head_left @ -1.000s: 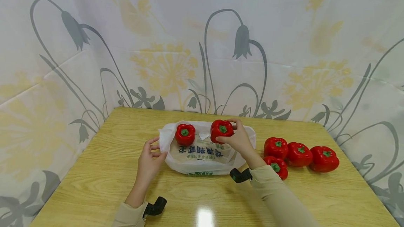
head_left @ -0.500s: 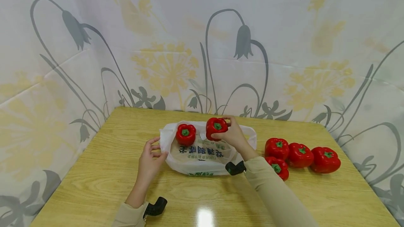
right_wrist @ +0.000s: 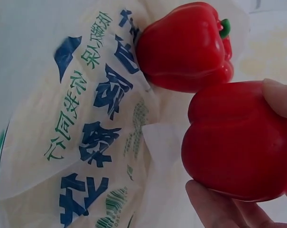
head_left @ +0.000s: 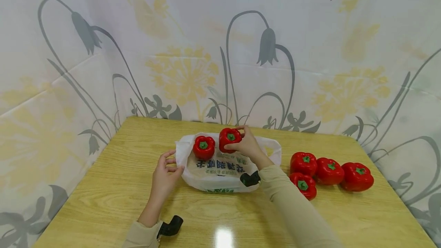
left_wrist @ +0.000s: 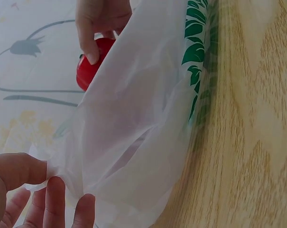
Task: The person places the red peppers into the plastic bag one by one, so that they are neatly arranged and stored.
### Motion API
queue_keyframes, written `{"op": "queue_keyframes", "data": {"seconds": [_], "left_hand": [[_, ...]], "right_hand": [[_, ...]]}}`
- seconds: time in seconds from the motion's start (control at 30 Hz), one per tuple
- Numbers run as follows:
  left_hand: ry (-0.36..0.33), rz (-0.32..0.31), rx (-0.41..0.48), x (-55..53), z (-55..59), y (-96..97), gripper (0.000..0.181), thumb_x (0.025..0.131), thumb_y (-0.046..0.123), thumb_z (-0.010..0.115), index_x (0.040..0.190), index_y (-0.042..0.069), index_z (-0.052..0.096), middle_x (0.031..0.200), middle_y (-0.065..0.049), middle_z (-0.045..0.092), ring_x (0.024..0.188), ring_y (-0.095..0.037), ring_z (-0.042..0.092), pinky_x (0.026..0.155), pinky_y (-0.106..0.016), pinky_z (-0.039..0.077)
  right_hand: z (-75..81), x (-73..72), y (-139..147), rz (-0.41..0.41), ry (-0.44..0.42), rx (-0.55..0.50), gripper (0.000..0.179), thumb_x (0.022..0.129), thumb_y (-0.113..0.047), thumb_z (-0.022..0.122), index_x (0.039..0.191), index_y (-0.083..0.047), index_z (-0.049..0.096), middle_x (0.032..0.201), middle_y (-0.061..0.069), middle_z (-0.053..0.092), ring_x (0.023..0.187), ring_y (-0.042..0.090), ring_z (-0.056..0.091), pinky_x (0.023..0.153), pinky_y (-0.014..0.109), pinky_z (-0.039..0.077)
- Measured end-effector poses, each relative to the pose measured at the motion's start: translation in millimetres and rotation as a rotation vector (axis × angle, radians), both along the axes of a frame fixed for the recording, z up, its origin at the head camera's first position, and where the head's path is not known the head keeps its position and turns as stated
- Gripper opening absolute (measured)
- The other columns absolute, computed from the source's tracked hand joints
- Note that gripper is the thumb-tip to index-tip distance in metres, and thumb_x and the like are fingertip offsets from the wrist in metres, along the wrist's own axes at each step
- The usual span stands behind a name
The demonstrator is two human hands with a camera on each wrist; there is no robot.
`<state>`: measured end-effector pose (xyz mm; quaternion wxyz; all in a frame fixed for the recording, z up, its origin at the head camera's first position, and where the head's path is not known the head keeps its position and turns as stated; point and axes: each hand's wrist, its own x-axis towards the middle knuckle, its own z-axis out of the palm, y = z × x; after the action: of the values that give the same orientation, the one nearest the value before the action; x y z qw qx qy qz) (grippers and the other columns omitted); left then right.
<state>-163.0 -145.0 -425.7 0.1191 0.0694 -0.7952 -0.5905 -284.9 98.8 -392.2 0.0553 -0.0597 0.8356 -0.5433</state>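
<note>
My right hand (head_left: 249, 144) grips a red bell pepper (head_left: 230, 139) with a green stem, thumb on one side and fingers on the other. It is over the open white plastic bag (head_left: 220, 185), close to the right of another red bell pepper (head_left: 204, 147) inside the bag. The right wrist view shows both the held pepper (right_wrist: 240, 142) and the one in the bag (right_wrist: 186, 47), beside the printed lettering. At the bag's left end, my left hand (head_left: 166, 171) pinches the edge; in the left wrist view, thumb and fingers (left_wrist: 55, 202) hold the thin plastic.
Several red bell peppers (head_left: 329, 171) stand grouped on the wooden table (head_left: 113, 186) to the right of the bag, partly behind the right sleeve (head_left: 293, 202). A curtain (head_left: 193, 49) with flower print hangs along the table's back edge.
My right hand has carried the gripped pepper leftward over the bag, nearer to the pepper inside it. The left hand keeps its hold on the bag's edge.
</note>
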Motion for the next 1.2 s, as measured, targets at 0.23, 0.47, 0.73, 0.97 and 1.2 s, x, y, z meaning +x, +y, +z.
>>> {"op": "queue_keyframes", "data": {"seconds": [0.23, 0.47, 0.73, 0.97, 1.2], "left_hand": [[0.009, -0.001, 0.001, 0.8, -0.7, -0.4, 0.053, 0.084, 0.002, 0.066, 0.131, 0.010, 0.044, 0.108, -0.016, 0.055, 0.085, -0.027, 0.058, 0.062, -0.025, 0.048], [0.007, -0.010, 0.011, 1.3, 0.2, 0.1, 0.053, 0.084, 0.002, 0.066, 0.131, 0.011, 0.044, 0.109, -0.015, 0.054, 0.085, -0.026, 0.058, 0.062, -0.024, 0.047], [0.002, -0.007, 0.008, 1.0, 0.1, 0.2, 0.053, 0.084, 0.002, 0.066, 0.131, 0.011, 0.044, 0.108, -0.015, 0.054, 0.085, -0.027, 0.058, 0.062, -0.024, 0.047], [0.007, -0.002, 0.003, 0.7, -0.1, 0.2, 0.053, 0.084, 0.002, 0.066, 0.131, 0.011, 0.044, 0.108, -0.015, 0.055, 0.084, -0.026, 0.058, 0.061, -0.025, 0.047], [0.012, -0.003, 0.000, 1.5, 0.8, 0.2, 0.053, 0.084, 0.002, 0.066, 0.131, 0.011, 0.044, 0.107, -0.015, 0.054, 0.084, -0.026, 0.058, 0.061, -0.025, 0.047]], "right_hand": [[-9.9, -3.6, -9.1, 0.018, -0.006, 0.013, 0.073, 0.069, -0.010, 0.082, 0.127, -0.007, 0.038, 0.116, 0.019, 0.050, 0.103, 0.032, 0.052, 0.081, 0.041, 0.049], [-19.5, -4.8, -12.7, 0.010, 0.010, 0.090, 0.072, 0.066, -0.013, 0.085, 0.122, -0.008, 0.039, 0.117, 0.017, 0.053, 0.104, 0.029, 0.053, 0.083, 0.041, 0.047], [-24.5, -2.3, -14.2, 0.045, 0.025, 0.167, 0.072, 0.067, -0.015, 0.084, 0.121, -0.005, 0.038, 0.117, 0.018, 0.053, 0.104, 0.029, 0.053, 0.087, 0.042, 0.046], [-15.3, -0.2, -12.3, 0.118, -0.004, 0.226, 0.070, 0.068, -0.013, 0.083, 0.122, -0.005, 0.038, 0.107, 0.016, 0.055, 0.092, 0.027, 0.054, 0.079, 0.039, 0.047], [-7.6, 3.3, -9.2, 0.113, -0.045, 0.241, 0.069, 0.071, -0.010, 0.080, 0.126, -0.005, 0.040, 0.111, 0.020, 0.051, 0.095, 0.030, 0.053, 0.079, 0.040, 0.047]]}}
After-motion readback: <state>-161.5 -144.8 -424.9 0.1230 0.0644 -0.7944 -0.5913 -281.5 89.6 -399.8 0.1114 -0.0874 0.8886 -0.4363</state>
